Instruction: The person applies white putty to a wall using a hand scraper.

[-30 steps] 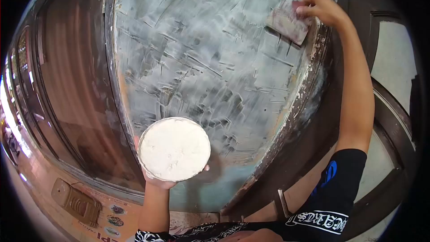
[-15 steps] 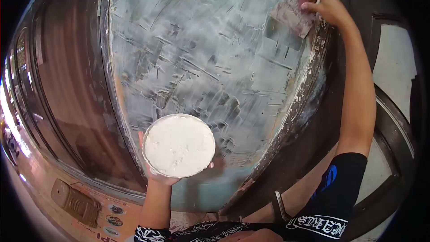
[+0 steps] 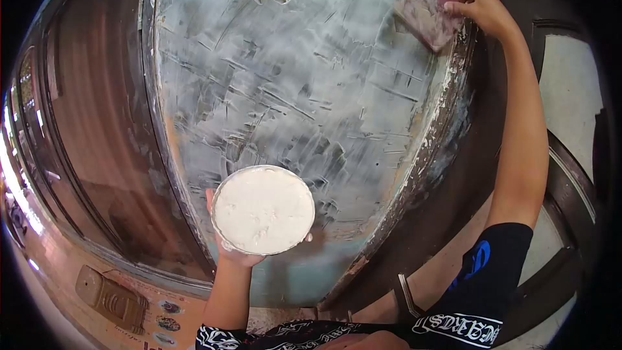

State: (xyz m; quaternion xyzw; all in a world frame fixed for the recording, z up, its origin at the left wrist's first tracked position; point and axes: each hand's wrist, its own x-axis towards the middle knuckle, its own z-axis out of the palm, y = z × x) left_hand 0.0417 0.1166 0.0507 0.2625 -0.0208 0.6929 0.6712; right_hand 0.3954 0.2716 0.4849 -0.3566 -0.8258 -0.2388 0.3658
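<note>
My left hand (image 3: 234,256) holds up a round tub (image 3: 311,223) from below, fingers wrapped around its sides. White putty (image 3: 263,207) fills the tub, with small lumps on its surface. High on the right, my right hand (image 3: 484,14) pinches a flat, reddish putty spreader (image 3: 431,23) smeared with putty. The spreader lies close against the upper right of a grey-green panel (image 3: 285,91), near its edge. Streaky pale coats and dark scrape marks cover the panel.
Peeling paint marks the frame edge (image 3: 435,133) right of the panel. A brown, shiny panel (image 3: 97,110) stands on the left. At lower left, a brown plastic object (image 3: 113,298) lies by a printed surface (image 3: 152,334). Dark framework with pale panes (image 3: 570,91) is at right.
My right hand has shifted slightly right with the spreader, which is now tilted differently. The tub in my left hand appears a little further right.
</note>
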